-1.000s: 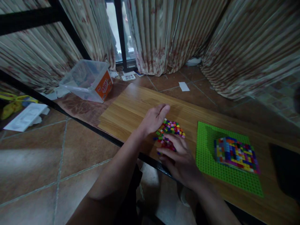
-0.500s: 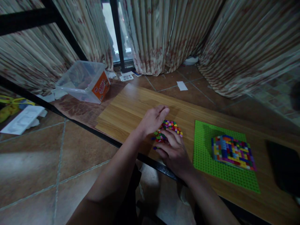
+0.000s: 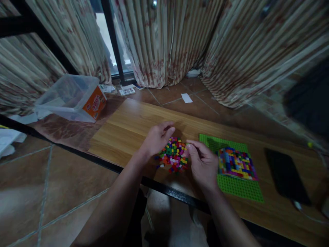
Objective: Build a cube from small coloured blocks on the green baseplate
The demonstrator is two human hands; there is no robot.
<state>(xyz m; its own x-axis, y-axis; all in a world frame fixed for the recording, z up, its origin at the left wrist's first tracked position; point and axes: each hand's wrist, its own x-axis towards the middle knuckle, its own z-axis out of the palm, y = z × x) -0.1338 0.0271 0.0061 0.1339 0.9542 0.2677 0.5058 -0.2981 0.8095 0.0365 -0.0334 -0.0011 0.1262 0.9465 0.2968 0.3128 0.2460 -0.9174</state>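
Observation:
A pile of small multicoloured toy bricks [image 3: 173, 156] lies on the wooden table [image 3: 128, 127] between my hands. At the pile's far left edge is my left hand [image 3: 157, 140], its fingers stretched out and thumb apart, holding nothing that I can see. My right hand [image 3: 204, 164] is beside the pile's right side, thumb and forefinger pinched together; whatever is between the tips is too small to make out. To the right of it, a block-built structure [image 3: 236, 164] of many colours stands on a green studded baseplate [image 3: 240, 190], which my right hand partly covers.
A dark phone or tablet [image 3: 286, 175] with a white cable lies at the table's right. Beyond the left end stands a clear plastic bin [image 3: 66, 97] with an orange label. A dark metal bar [image 3: 169, 191] runs along the near edge. Curtains [image 3: 167, 44] hang behind.
My right hand has lifted off the pile and moved right, its spread fingers closing into a pinch. More of the pile shows. The whole view has turned slightly to the right.

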